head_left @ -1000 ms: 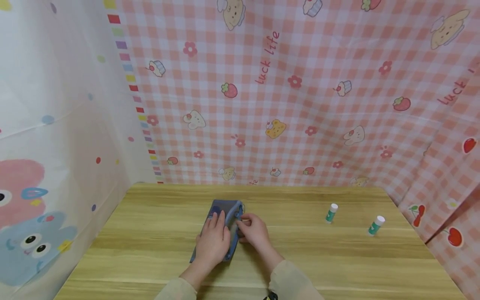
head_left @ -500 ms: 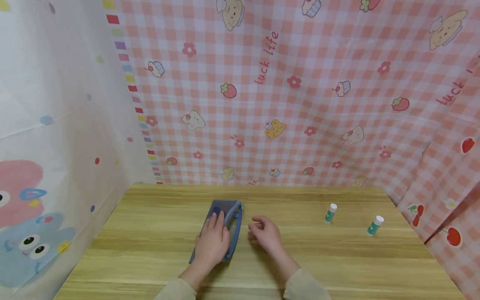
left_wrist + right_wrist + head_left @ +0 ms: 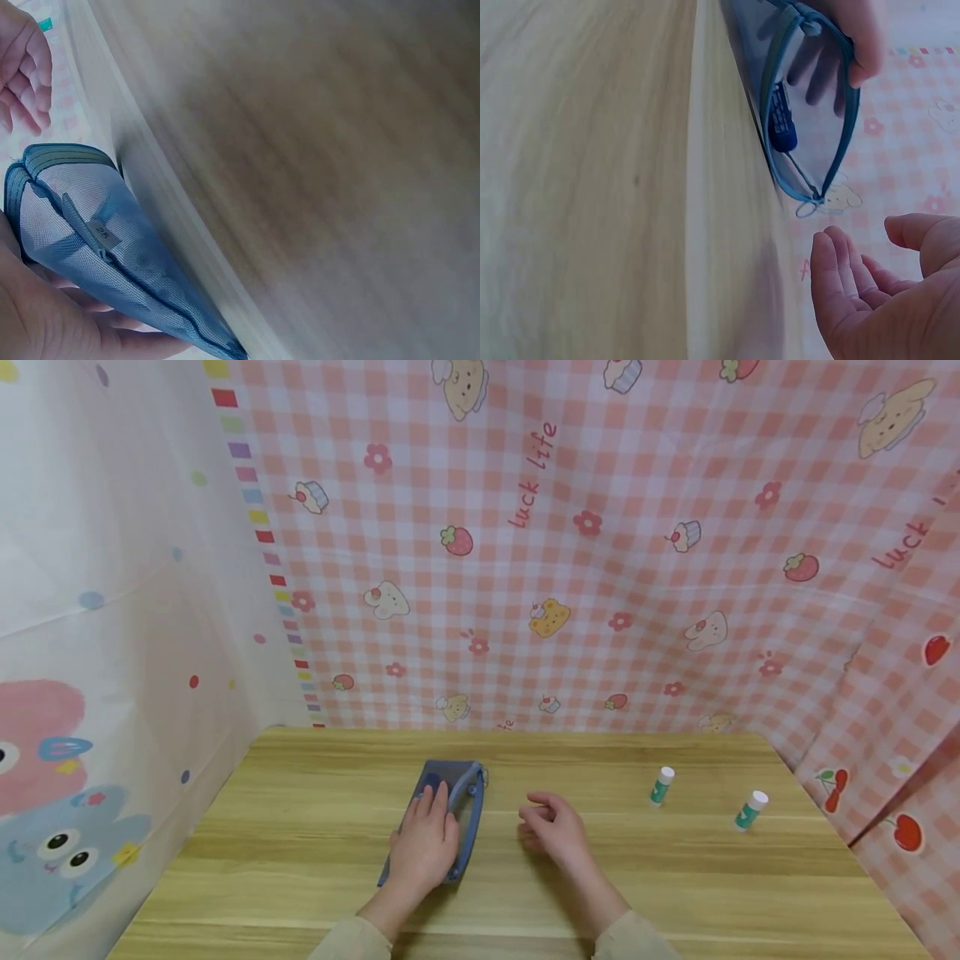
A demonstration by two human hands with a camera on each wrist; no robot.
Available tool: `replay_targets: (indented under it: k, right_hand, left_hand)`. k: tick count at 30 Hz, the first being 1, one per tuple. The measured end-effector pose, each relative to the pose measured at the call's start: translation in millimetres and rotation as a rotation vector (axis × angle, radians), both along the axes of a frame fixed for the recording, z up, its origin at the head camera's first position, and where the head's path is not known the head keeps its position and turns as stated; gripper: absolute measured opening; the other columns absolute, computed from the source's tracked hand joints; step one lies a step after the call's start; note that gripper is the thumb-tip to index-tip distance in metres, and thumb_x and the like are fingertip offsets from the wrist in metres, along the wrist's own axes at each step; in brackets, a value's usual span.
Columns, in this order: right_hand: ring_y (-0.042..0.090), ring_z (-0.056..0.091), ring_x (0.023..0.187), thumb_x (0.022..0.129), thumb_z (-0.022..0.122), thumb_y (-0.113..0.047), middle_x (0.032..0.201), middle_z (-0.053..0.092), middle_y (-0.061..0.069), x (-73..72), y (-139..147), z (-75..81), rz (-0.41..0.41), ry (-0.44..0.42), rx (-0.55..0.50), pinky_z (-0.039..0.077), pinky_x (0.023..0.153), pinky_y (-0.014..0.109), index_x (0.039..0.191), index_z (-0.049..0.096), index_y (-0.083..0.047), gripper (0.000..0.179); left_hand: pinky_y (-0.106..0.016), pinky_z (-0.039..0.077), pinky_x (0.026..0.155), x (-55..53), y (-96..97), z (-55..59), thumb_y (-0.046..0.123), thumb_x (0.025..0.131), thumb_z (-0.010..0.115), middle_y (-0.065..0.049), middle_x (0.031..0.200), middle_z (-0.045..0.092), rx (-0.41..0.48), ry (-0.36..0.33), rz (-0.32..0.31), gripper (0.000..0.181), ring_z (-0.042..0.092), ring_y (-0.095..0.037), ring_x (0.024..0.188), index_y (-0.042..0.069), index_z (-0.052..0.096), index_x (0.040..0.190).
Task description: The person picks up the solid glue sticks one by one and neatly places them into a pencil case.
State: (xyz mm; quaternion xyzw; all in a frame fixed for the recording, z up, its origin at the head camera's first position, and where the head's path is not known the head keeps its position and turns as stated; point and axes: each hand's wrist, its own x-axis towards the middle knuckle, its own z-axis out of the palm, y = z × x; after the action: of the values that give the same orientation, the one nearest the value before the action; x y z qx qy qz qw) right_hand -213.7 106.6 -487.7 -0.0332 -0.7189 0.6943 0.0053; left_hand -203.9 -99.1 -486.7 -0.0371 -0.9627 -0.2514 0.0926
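A blue mesh zipper pouch (image 3: 450,768) lies on the table, its zipped side gaping toward the right. Across its top rests my left hand (image 3: 423,847), fingers straight, with the thumb near the zipper edge. Through the opening, the right wrist view shows a dark blue tube (image 3: 782,124) with pale print inside the pouch. A ring (image 3: 807,208) hangs at the zipper's end. My right hand (image 3: 558,831) hovers to the right of the pouch, apart from it, fingers loosely bent and holding nothing. The left wrist view shows a small tag (image 3: 103,234) on the pouch's side.
Two small green tubes with white caps stand on the wooden table (image 3: 315,827) at the right: one tube (image 3: 661,787) farther back, the other tube (image 3: 751,811) nearer the right edge. A pink checked cloth (image 3: 495,577) hangs behind, and a white printed cloth (image 3: 135,610) at the left.
My right hand has let go of the pouch's zipper edge and moved right, away from it. The left hand and the pouch stay in place.
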Motion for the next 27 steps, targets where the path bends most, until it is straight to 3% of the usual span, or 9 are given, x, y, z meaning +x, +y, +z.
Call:
replay_targets:
  k: [7, 27]
  right_hand:
    - [0.024, 0.07, 0.074, 0.093, 0.063, -0.002, 0.094, 0.069, 0.017, 2.1, 18.4, 3.2, -0.029, 0.002, -0.018, 0.059, 0.065, 0.039, 0.127, 0.051, 0.015, 0.04]
    - [0.016, 0.068, 0.08, 0.098, 0.056, -0.001, 0.099, 0.069, 0.015, 7.9, 62.1, 11.8, -0.086, -0.035, -0.034, 0.058, 0.069, 0.033, 0.132, 0.047, 0.014, 0.038]
  left_hand:
    - [-0.076, 0.037, 0.09, -0.4, 0.4, -1.0, 0.028, 0.102, 0.041, -0.021, 0.151, 0.041, -0.002, -0.001, 0.003, 0.051, 0.039, -0.044, 0.136, 0.007, 0.045, 0.149]
    - [-0.077, 0.037, 0.088, 0.3, 0.7, -0.5, 0.025, 0.101, 0.042, -0.022, 0.15, 0.042, 0.001, 0.007, 0.0, 0.051, 0.039, -0.046, 0.135, 0.006, 0.046, 0.148]
